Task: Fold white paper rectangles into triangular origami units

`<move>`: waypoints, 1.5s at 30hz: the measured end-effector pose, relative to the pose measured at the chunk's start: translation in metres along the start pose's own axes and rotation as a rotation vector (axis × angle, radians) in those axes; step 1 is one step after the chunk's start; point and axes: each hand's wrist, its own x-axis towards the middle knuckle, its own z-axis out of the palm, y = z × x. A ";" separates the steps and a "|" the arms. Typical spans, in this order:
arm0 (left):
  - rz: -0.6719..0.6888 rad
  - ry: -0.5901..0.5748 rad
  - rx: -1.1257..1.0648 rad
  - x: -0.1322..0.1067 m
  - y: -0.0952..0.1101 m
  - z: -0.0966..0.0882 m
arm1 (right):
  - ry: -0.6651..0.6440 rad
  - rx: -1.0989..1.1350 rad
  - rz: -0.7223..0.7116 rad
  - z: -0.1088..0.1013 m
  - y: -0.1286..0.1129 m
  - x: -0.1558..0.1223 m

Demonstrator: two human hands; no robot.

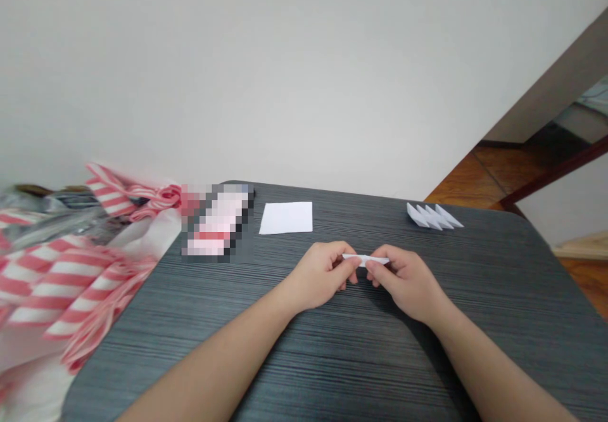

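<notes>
Between my two hands, just above the dark table, is a small folded piece of white paper (365, 260). My left hand (327, 273) pinches its left end, thumb on the near side and fingers curled beyond it. At the other end my right hand (403, 279) grips it in the same way. Both thumbs nearly meet at the middle. A flat white sheet of paper (286, 218) lies beyond my left hand. Several folded white paper pieces (434, 216), pointed and lined up in a row, rest beyond my right hand.
The dark wood-grain table (308, 352) stands against a pale wall (304, 80). A blurred-out pinkish flat object (218, 219) lies at its far left. Red-and-white striped cloth (61, 282) is heaped beside the left edge. Brown floor (475, 178) shows past the right corner.
</notes>
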 end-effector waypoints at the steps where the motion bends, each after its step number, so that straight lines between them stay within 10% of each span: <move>1: -0.002 -0.003 0.010 0.000 0.001 0.000 | -0.005 0.013 0.004 0.000 0.001 0.000; 45: -0.026 0.012 0.013 -0.002 0.002 -0.002 | -0.007 0.145 0.092 -0.003 0.002 0.001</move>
